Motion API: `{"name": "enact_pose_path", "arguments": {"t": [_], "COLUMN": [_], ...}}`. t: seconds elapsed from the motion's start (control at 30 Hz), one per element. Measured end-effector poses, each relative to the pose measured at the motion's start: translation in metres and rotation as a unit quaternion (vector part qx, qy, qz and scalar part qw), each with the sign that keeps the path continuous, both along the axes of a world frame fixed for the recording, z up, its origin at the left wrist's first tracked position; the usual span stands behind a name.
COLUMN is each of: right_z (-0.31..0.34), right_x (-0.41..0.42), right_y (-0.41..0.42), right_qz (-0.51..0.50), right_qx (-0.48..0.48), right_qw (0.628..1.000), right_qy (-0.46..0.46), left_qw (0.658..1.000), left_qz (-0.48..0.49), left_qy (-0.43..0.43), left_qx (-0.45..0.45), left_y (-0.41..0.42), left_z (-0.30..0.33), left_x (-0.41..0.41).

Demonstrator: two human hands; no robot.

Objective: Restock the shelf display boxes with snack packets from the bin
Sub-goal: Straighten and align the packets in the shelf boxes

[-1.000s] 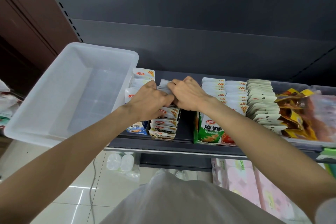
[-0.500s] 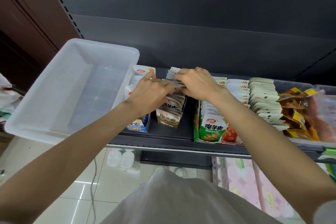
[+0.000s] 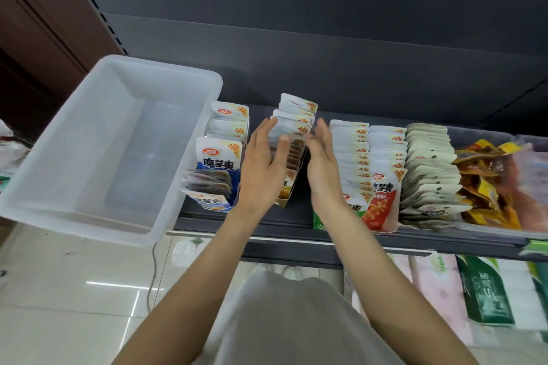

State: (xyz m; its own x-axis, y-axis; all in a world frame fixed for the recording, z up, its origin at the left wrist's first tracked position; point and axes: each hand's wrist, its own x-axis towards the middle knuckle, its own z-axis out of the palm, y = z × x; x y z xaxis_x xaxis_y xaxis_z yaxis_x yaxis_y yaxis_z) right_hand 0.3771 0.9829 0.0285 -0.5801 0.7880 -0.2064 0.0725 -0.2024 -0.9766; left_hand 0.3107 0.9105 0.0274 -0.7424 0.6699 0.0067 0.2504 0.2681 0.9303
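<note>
A row of white snack packets (image 3: pixel 296 120) stands upright in a yellow display box (image 3: pixel 286 191) on the dark shelf (image 3: pixel 296 230). My left hand (image 3: pixel 262 166) lies flat along the left side of this row, fingers straight. My right hand (image 3: pixel 321 163) lies flat along its right side, fingers straight too. The clear plastic bin (image 3: pixel 98 139) at the left holds no packets. A blue display box (image 3: pixel 219 175) with similar packets stands between the bin and my left hand.
Right of my hands stand green and red display boxes (image 3: pixel 376 195) full of packets, then grey-white packets (image 3: pixel 430 169) and a clear tub of yellow and orange snacks (image 3: pixel 492 184). Tissue packs (image 3: pixel 439 290) fill the lower shelf. Tiled floor lies below the bin.
Both hands gripped the packet stack from above a second ago; they have let go, opened and now flank it. The stack sits further back and stands more upright.
</note>
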Motion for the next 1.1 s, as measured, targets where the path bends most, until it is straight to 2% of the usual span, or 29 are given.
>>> {"name": "enact_pose_path", "arguments": {"t": [0.1, 0.17, 0.27, 0.47, 0.6, 0.7, 0.83, 0.93, 1.1], "right_z": [-0.013, -0.018, -0.023, -0.032, -0.026, -0.019, -0.015, -0.013, 0.0], "right_x": [0.001, -0.001, -0.007, 0.008, 0.018, 0.015, 0.018, 0.023, 0.021], "right_y": [-0.013, -0.02, -0.027, -0.028, -0.027, -0.025, -0.027, -0.028, -0.023], "right_qz": [-0.027, -0.032, -0.027, -0.014, -0.009, 0.01, 0.04, 0.058, 0.027], "right_qx": [-0.064, -0.096, -0.089, -0.104, -0.041, 0.008, 0.002, 0.035, 0.098], "right_qw": [0.998, 0.995, 0.995, 0.994, 0.999, 0.998, 0.998, 0.997, 0.993], "right_qy": [0.0, 0.013, 0.028, 0.025, -0.029, -0.055, -0.038, -0.032, -0.062], "left_qw": [0.997, 0.986, 0.966, 0.957, 0.965, 0.943, 0.93, 0.931, 0.941], "left_qz": [0.023, 0.046, 0.052, 0.053, 0.049, 0.036, -0.015, -0.021, -0.002], "left_qy": [-0.078, -0.161, -0.252, -0.284, -0.256, -0.324, -0.357, -0.348, -0.325], "left_qx": [-0.012, -0.017, 0.014, 0.029, 0.035, 0.069, 0.089, 0.105, 0.098], "left_y": [0.004, 0.007, 0.006, -0.017, -0.022, -0.008, -0.008, -0.016, -0.008], "left_z": [-0.005, -0.006, -0.009, -0.016, -0.013, -0.014, -0.011, -0.013, -0.007], "left_x": [-0.005, -0.009, -0.006, 0.019, 0.03, 0.017, 0.011, 0.015, 0.007]}}
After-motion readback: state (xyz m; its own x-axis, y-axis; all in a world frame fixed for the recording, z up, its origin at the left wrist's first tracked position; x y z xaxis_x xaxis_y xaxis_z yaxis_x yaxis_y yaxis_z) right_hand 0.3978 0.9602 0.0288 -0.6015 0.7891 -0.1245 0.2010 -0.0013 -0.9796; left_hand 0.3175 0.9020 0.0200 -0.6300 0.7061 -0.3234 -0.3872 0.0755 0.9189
